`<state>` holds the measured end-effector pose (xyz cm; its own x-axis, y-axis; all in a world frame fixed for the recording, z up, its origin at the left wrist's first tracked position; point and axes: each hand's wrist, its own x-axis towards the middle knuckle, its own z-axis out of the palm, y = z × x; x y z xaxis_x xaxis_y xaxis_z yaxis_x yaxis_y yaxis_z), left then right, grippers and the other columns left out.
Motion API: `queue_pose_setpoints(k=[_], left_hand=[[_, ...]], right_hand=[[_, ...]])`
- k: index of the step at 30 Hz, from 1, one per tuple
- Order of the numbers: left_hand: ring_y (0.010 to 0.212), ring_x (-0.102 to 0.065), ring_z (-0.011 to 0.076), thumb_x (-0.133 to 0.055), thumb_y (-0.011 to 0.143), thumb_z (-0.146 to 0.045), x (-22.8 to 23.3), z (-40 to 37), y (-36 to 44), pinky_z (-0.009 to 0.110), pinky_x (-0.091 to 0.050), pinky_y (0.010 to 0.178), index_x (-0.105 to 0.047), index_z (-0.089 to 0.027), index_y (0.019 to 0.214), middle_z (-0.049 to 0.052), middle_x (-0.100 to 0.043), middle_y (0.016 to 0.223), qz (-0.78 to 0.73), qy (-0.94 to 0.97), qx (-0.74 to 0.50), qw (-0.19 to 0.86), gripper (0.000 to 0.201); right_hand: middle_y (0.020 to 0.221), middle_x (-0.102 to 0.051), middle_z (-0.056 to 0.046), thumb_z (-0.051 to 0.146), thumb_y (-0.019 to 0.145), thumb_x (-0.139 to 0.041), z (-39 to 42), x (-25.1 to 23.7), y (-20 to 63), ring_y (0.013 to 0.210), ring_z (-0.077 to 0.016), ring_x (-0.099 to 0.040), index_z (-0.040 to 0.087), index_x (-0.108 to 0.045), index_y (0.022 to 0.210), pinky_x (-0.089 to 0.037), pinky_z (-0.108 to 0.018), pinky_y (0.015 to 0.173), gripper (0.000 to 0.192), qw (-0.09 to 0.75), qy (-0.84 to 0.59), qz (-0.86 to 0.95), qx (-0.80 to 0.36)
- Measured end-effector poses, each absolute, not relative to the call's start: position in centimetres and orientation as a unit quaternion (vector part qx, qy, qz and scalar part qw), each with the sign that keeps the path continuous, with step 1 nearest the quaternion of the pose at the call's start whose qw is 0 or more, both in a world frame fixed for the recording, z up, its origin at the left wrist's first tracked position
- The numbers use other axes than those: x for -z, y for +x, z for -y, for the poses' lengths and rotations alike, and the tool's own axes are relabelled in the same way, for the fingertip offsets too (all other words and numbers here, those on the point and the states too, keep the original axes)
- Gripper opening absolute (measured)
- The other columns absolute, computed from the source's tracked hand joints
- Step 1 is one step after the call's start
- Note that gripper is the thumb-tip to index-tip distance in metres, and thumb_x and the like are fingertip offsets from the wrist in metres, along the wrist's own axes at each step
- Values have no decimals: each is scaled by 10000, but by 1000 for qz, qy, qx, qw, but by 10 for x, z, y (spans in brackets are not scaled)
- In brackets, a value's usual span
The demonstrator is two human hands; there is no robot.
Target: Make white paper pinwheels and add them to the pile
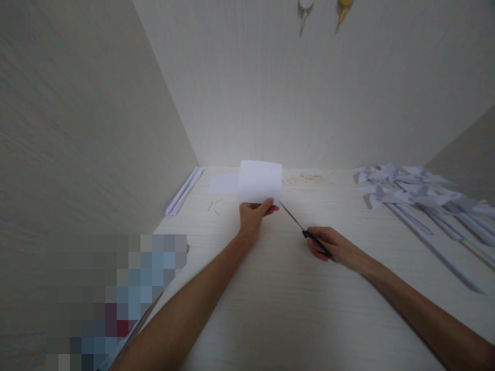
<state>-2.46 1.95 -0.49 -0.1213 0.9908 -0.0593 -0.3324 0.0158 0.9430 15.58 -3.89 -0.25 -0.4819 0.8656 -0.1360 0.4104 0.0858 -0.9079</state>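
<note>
Left hand (253, 219) pinches the paper (260, 182), right hand (327, 242) grips scissors (304, 233) right by the paper's bottom corner, so one sloppy snip could nick that thumb (266, 205).

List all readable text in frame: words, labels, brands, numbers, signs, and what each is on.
No readable text anywhere.
White sheet: no print visible on the side facing the camera.
Scissors: too small to make out any marking.
Paper rolls and paper pieces: no lettering visible.
Pixelated patch: unreadable.

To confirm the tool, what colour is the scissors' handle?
Black handle, seen best in head view.
</note>
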Motion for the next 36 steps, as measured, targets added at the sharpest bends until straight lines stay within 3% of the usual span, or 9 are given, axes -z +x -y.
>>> queue_pose_setpoints(k=[6, 36], left_hand=[[458, -582, 122, -701, 523, -293, 5, -19, -23, 236, -501, 499, -618, -81, 535, 46, -622, 516, -458, 373, -591, 549, 229], [451, -583, 126, -703, 506, -267, 5, -16, -22, 244, -498, 512, -612, -78, 511, 57, -619, 510, -432, 383, -552, 601, 210]], right_hand=[[458, -381, 45, 483, 770, -403, 41, 1, 155, 408, -65, -309, 184, -385, 558, -227, -212, 397, 367, 227, -455, 710, -487], [478, -381, 49, 459, 794, -392, 42, 1, 155, 415, -56, -307, 178, -374, 573, -238, -203, 396, 358, 215, -453, 713, -490]])
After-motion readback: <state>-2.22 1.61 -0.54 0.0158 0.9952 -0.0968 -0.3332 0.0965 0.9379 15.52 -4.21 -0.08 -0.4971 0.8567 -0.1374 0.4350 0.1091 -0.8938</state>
